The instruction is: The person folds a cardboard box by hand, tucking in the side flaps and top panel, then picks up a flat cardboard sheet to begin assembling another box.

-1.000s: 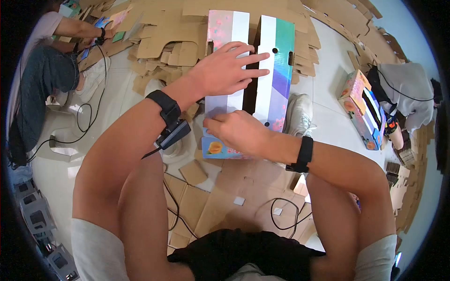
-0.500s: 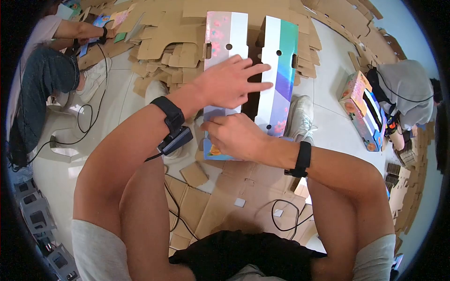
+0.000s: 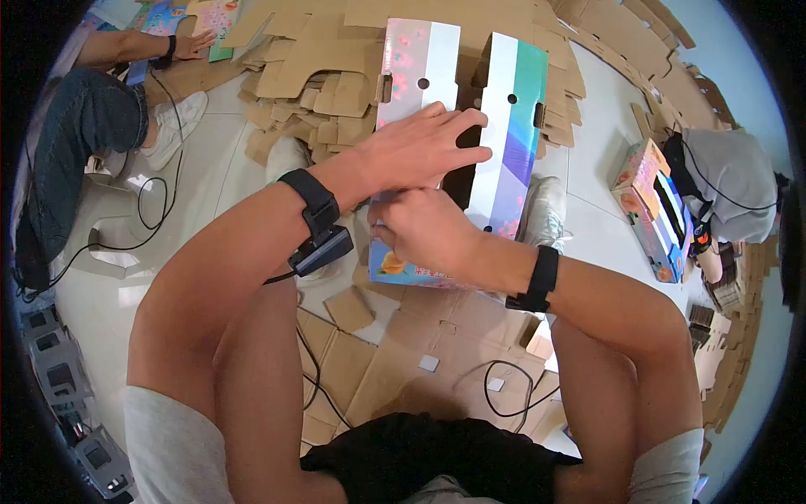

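Between my feet stands a printed cardboard box (image 3: 525, 92), with pink flowers, white strips and a green-purple side. A dark gap runs between its two top flaps. My left hand (image 3: 420, 151) lies across the left flap (image 3: 441, 67), with two fingers stretched over the gap towards the right flap. Just below it, my right hand (image 3: 430, 231) is curled at the near left edge of the box, its fingertips partly hidden. Below the right hand, the near side of the box shows an orange fruit picture and lettering.
Flattened cardboard (image 3: 315, 50) is piled beyond the box. Another printed box (image 3: 651, 206) stands at right beside a person in grey (image 3: 726, 168). At left, a co-worker's hand (image 3: 195, 44) rests on printed card. Black cables (image 3: 529, 382) lie on the floor.
The box has shifted slightly right with both hands, and more of its near side shows. My right hand has curled tighter. At left, the co-worker's hand now lies flat on the card.
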Motion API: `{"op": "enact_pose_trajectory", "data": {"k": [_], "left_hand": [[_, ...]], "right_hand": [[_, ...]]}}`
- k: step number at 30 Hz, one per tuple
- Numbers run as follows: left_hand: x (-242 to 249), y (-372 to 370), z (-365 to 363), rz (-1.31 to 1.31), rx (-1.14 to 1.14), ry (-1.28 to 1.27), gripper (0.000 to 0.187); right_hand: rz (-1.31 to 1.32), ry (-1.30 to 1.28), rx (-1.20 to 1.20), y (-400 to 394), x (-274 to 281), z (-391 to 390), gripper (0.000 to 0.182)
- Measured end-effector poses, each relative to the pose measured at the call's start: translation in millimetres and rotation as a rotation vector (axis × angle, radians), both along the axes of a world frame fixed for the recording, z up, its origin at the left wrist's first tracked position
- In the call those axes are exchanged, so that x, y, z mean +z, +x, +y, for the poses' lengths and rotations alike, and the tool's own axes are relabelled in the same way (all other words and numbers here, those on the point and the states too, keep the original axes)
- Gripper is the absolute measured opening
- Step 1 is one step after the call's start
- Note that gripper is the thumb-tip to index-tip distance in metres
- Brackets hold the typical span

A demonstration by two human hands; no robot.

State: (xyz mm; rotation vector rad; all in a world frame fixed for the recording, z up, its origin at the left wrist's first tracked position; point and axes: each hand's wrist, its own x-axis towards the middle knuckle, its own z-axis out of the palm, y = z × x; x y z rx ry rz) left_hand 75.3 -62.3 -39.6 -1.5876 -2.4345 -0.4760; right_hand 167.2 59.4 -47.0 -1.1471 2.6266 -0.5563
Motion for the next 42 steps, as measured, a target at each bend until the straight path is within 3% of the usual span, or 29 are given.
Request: {"op": "enact_pose_trajectory", "data": {"k": [2,5,12,14,18,20,26,32,35,39,42], "left_hand": [[0.5,1.4,-1.2,-0.017,0.002,0.007,0.059],[2.3,3.8,-4.7,-0.058,0.013,-0.021,0.061],[-1.4,3.1,-13.0,-0.095,0.027,-0.042,0.061],[-9.2,-1.5,-11.5,0.065,-0.023,0.014,0.058],[-7.3,-9.9,-16.2,0.249,0.041,0.028,0.045],[-8.0,-17.1,-17.0,0.290,0.077,0.025,0.038],[-6.2,-13.4,-26.5,0.210,0.023,-0.040,0.048],[-11.7,-10.4,-32.7,0.205,0.008,0.075,0.051],[-1.3,2.1,-30.5,0.206,0.104,0.052,0.052],[1.1,-9.9,-26.4,0.253,0.348,0.230,0.049],[6.0,-17.8,-31.9,0.198,0.402,0.329,0.050]], "right_hand": [[-0.038,0.029,-0.035,-4.4,-5.6,-4.4,0.019],[0.110,-0.045,-0.041,0.3,-12.7,-6.5,0.019],[0.132,0.149,-0.051,-6.0,-8.1,-16.6,0.021],[0.128,0.243,-0.052,-9.2,-8.6,-12.9,0.021],[0.122,-0.044,-0.070,-11.1,-4.5,10.0,0.031],[0.101,0.068,-0.135,-2.9,5.4,12.4,0.034],[0.185,0.162,-0.135,-22.9,7.7,12.3,0.041],[0.251,0.114,-0.009,-34.1,4.0,15.4,0.039],[0.167,0.063,-0.034,-22.8,-0.2,27.3,0.035],[0.045,0.143,-0.049,-24.7,23.0,53.1,0.032],[-0.049,0.106,-0.101,-35.4,45.8,74.9,0.031]]}}
